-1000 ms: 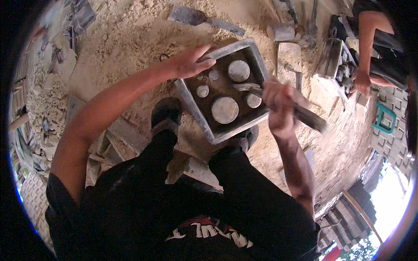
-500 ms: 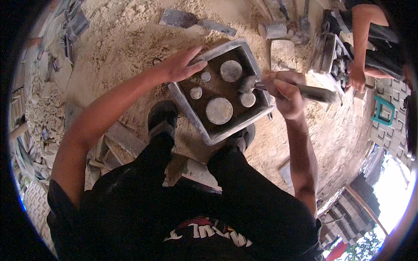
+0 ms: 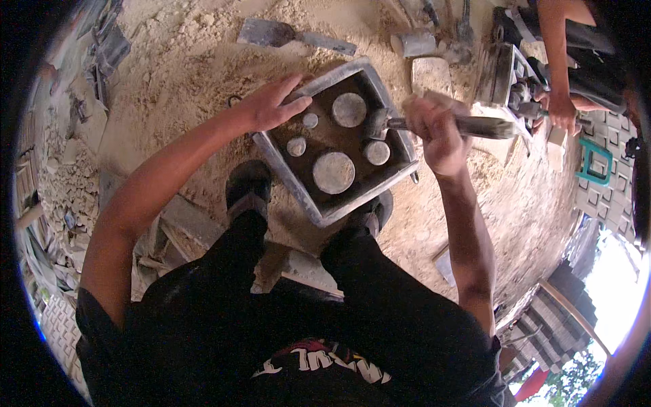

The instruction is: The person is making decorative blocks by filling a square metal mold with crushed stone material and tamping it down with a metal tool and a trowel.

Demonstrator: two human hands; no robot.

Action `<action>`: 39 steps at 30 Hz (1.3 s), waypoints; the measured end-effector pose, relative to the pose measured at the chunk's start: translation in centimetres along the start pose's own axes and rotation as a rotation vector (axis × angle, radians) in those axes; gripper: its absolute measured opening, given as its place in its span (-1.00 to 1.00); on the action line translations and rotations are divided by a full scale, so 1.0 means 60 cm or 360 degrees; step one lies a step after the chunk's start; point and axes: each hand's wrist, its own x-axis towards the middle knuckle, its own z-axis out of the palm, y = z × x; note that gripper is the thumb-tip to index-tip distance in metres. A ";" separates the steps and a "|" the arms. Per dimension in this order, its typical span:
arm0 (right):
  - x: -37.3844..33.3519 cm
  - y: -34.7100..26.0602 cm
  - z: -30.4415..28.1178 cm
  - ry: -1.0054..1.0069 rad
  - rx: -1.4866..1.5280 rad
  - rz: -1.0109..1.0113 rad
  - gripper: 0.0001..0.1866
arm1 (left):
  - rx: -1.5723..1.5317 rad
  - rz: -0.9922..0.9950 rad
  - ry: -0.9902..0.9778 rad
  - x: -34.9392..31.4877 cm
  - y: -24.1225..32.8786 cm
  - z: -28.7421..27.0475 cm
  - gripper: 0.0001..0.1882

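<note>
A rectangular moulding box (image 3: 281,178) with grey walls stands tilted in view between my feet, packed with dark sand. Several pale round discs, large and small, show in the sand, among them a large disc (image 3: 333,172) and another large disc (image 3: 349,110). My left hand (image 3: 271,105) straddles the box's upper-left wall, thumb inside and fingers outside, holding it. My right hand (image 3: 439,132), slightly blurred, is closed round the handle of a hand rammer (image 3: 491,127). The rammer's dark head is over the sand by the right wall, beside a smaller disc (image 3: 377,152).
Loose pale sand (image 3: 169,74) covers the floor. A trowel-like tool (image 3: 268,32) lies beyond the box, with a cylinder (image 3: 412,45) to its right. At far right another person's hand (image 3: 561,114) works at a second box, near a teal stool (image 3: 595,163).
The box and surroundings sit slightly further left in the view. My right hand has shifted left and a little up with the rammer, whose head is now nearer the upper-right wall. My left hand keeps its place on the wall.
</note>
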 end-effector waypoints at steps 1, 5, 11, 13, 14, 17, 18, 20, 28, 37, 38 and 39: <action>0.007 -0.011 0.013 0.0022 0.0091 -0.0143 -0.57 | -0.0009 -0.0007 -0.0002 -0.004 -0.004 0.002 -0.21; -0.015 -0.011 0.057 0.0475 -0.0651 0.0446 -0.57 | -0.0079 0.0037 -0.0067 0.000 -0.002 -0.010 -0.20; -0.046 0.008 0.058 0.0475 -0.0363 0.0046 -0.61 | -0.0192 -0.0068 -0.0088 -0.001 0.020 -0.020 -0.22; -0.032 0.000 0.043 0.0394 -0.0484 0.0656 -0.57 | -0.0128 -0.0019 -0.0002 -0.003 0.019 -0.012 -0.21; -0.029 -0.010 0.036 0.0344 -0.0298 0.0557 -0.56 | -0.0114 -0.0048 -0.0028 -0.001 0.016 -0.012 -0.21; -0.031 -0.021 0.028 -0.0020 -0.0130 0.0307 -0.56 | -0.0098 -0.0101 -0.0116 -0.002 0.023 -0.016 -0.20; -0.029 -0.023 0.026 -0.0302 -0.0349 0.0215 -0.58 | -0.0106 -0.0076 -0.0105 -0.002 0.023 -0.017 -0.19; -0.017 -0.008 0.019 -0.0764 -0.0552 0.0299 -0.64 | -0.0125 -0.0026 -0.0086 0.001 0.023 -0.018 -0.19; -0.023 -0.028 0.043 -0.0892 -0.0252 0.0147 -0.57 | -0.0181 0.0097 -0.0019 0.003 -0.002 0.001 -0.24; -0.050 -0.056 0.036 -0.0931 -0.0125 0.0062 -0.57 | -0.0107 0.0115 0.0101 -0.005 0.011 -0.005 -0.32; -0.042 -0.069 0.037 -0.1011 -0.0108 0.0020 -0.57 | -0.0137 0.0090 0.0052 -0.006 0.012 -0.009 -0.31; -0.057 -0.060 0.040 -0.0924 -0.0113 0.0053 -0.57 | -0.0184 0.0065 -0.0015 -0.006 0.032 -0.017 -0.30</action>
